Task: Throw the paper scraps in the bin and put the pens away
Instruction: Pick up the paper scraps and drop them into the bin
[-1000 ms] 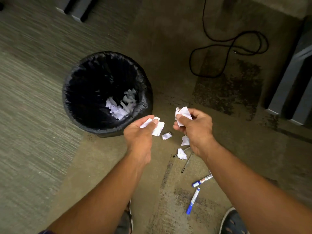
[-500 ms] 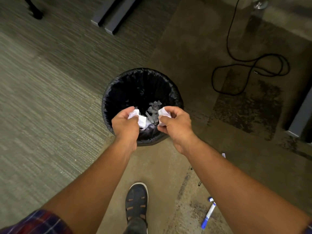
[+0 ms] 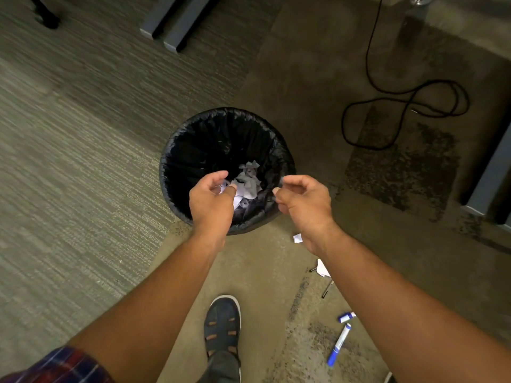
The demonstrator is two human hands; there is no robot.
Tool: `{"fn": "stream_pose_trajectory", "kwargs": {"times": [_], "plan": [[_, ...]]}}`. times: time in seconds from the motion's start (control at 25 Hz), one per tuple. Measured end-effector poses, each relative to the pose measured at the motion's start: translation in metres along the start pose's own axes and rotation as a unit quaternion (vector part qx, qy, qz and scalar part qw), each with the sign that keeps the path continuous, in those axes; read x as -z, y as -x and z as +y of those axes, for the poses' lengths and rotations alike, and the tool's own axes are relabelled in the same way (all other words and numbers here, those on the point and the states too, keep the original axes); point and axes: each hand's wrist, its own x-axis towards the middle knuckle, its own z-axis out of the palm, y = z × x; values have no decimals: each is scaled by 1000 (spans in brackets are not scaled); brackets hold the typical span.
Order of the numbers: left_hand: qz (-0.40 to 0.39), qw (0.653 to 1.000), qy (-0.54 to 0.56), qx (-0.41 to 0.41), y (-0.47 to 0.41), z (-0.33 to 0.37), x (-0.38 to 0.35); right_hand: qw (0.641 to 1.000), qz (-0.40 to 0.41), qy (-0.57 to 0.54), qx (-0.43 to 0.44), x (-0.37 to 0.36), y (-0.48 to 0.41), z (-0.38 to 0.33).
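I have the left hand [image 3: 211, 201] over the near part of the bin [image 3: 177, 150], fingers curled and thumb pressed toward them with a bit of white paper showing at the tips. I read it as pinching a last scrap, held inside the rim so it falls into the liner and not onto the floor, though the white may belong to the pile below. That pile of scraps [image 3: 247, 183] lies at the bottom of the bin, toward its right side.

The right hand [image 3: 302, 200] sits just at the bin's near right rim, fingers loosely curled with nothing in them that I can see. It looks emptied, and placed there because the drop point is the same opening.

Right of and nearer than the bin, the work is not finished. One scrap [image 3: 297, 238] lies on the floor just beside my right wrist, another [image 3: 322, 268] a little nearer, partly hidden by the forearm, with thin dark pens [image 3: 327, 289] beside it. Two blue markers [image 3: 338, 344] lie nearer still, right of my shoe [image 3: 222, 324]. I judge those go last.
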Motion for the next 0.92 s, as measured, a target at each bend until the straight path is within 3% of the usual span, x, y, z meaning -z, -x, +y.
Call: {"fn": "stream_pose_trajectory", "kwargs": {"times": [0.28, 0.4, 0.6, 0.92], "plan": [[-69, 968, -103, -220, 57, 7, -61, 991, 88, 99, 28, 101, -14, 38], [-146, 951, -155, -223, 76, -21, -97, 972, 133, 192, 28, 155, -26, 72], [-208, 913, -308, -166, 70, -104, -156, 935, 161, 316, 0, 227, -52, 148], [-254, 780, -537, -199, 29, -211, -225, 911, 122, 394, -6, 277, -100, 247]]}}
